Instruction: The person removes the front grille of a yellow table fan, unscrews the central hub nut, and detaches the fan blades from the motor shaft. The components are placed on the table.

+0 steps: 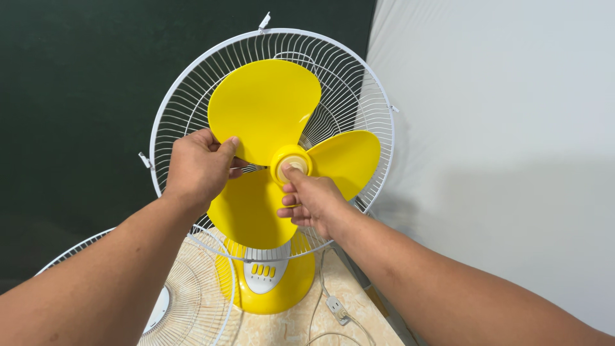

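No packages, signs or screens appear in this view. The only label-like marking is a small line of grey print on the pale control panel of the yellow fan base, just below the panel's row of yellow push buttons; it is too small to make out. The panel itself is a rounded, shield-shaped plate, off-white against the base's yellow.

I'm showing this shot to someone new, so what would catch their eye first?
The bright yellow fan blade at centre, set in the white rear guard. The left hand grips a blade's edge while the right hand pinches the hub cap. The detached front guard lies lower left.
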